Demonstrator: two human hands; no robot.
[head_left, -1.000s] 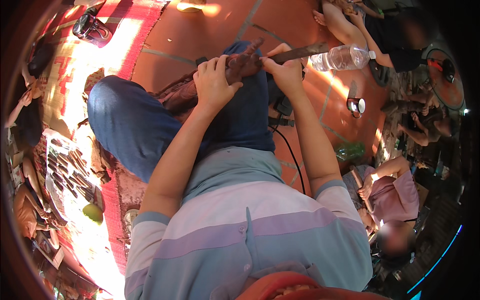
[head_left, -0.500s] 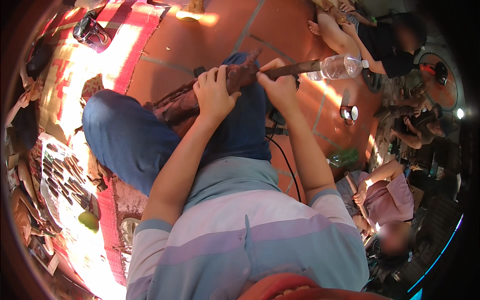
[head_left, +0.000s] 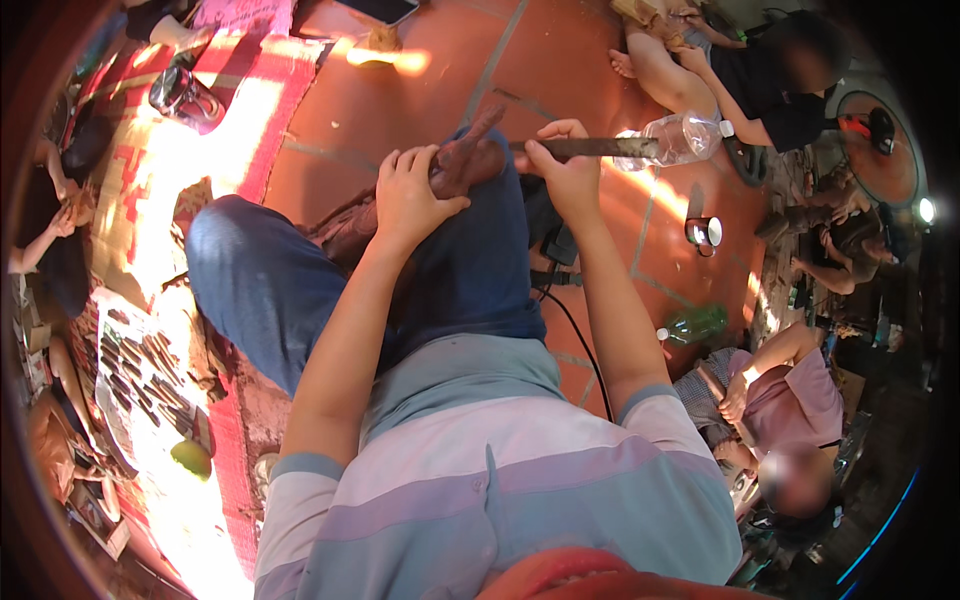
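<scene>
A reddish-brown wood carving point(head_left: 468, 165), knobbly with a thin projecting end, lies across my bent legs in blue trousers. My left hand point(head_left: 410, 195) is closed over its upper part, holding it against my knee. In my right hand point(head_left: 565, 175) is a long, flat, dark brown bar-like tool point(head_left: 615, 147), gripped between thumb and fingers. Its left end points at the carving near my knee; whether they touch I cannot tell. The tool's other end overlaps a clear plastic bottle point(head_left: 685, 138) in the picture.
A mug point(head_left: 704, 232) and a green bottle point(head_left: 695, 325) stand or lie on the tiled floor at right, near a black cable point(head_left: 575, 335). Left lies a red-edged mat point(head_left: 260, 130), with many carving tools point(head_left: 145, 370) and a green round fruit point(head_left: 190, 460). Several people sit around.
The tool has shifted right and turned more level, coming away from the carving's far end. The carving's projecting end has moved slightly left and down. My left hand keeps its hold.
</scene>
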